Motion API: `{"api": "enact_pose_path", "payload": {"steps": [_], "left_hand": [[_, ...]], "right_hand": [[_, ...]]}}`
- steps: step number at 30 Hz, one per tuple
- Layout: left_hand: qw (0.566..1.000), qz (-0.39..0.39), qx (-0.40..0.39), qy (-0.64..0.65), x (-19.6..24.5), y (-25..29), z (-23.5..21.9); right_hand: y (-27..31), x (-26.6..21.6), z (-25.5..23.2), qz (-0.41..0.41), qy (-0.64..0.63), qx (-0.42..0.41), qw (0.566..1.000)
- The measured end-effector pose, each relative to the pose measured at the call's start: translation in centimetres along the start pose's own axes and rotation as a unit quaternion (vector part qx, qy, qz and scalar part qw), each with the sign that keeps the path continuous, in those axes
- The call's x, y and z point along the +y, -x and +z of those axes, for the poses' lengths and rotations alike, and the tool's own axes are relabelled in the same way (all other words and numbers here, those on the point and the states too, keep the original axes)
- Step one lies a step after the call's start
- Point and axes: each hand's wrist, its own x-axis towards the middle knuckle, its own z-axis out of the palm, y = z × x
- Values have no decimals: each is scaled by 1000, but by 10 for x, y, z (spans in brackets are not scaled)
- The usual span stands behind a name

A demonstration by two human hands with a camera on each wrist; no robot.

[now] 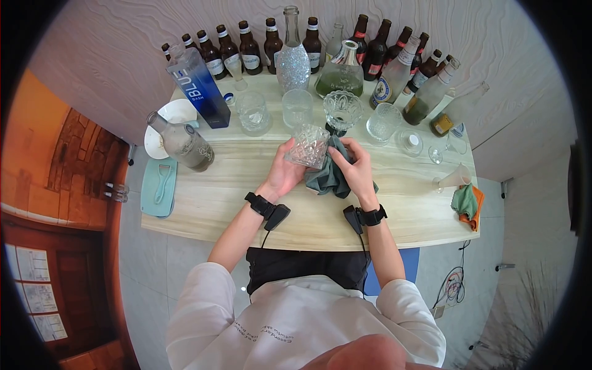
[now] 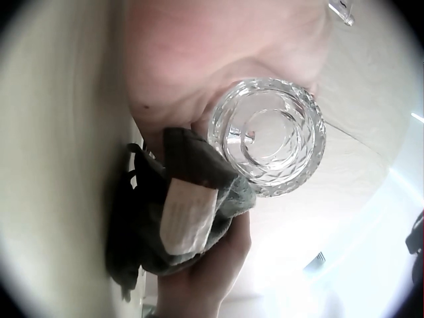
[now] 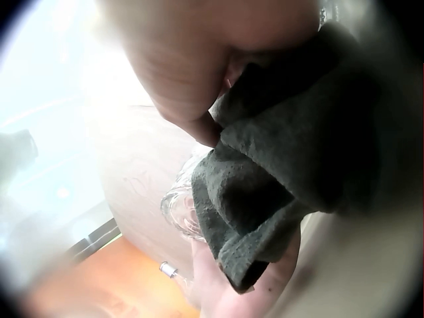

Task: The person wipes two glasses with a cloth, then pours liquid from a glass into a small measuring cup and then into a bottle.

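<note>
A cut-glass tumbler is held tilted above the table in the left hand; in the left wrist view the glass shows its round end beside the palm. The right hand grips a grey-green cloth against the right side of the glass. In the right wrist view the cloth hangs from the right hand's fingers and covers part of the glass. A pale label shows on the cloth.
Brown bottles line the back. Several glasses stand just beyond the hands. A blue bottle, a grey bottle and a peeler on a light-blue board lie left; a small funnel-shaped glass and folded cloths lie right.
</note>
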Motion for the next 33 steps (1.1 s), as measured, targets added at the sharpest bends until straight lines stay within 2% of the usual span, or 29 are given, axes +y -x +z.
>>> {"api": "enact_pose_path", "payload": {"steps": [3,12,17,29,33], "left_hand": [[999,7,15,-27,1,2,5],[998,-37,-1,-40,1,2,3],[998,-26,-28,-52,1,4,4],[999,-13,-1,-41,-1,2,3],[999,0,11,-34,1,1,1]], "right_hand": [[0,4,2,-5,2,8,1000],[1,1,3,-22,-28,61,997],[0,2,3,-14,-37,75,996],[0,3,3,-8,-36,49,998],[1,9,2,-31,-12,38,999]]}}
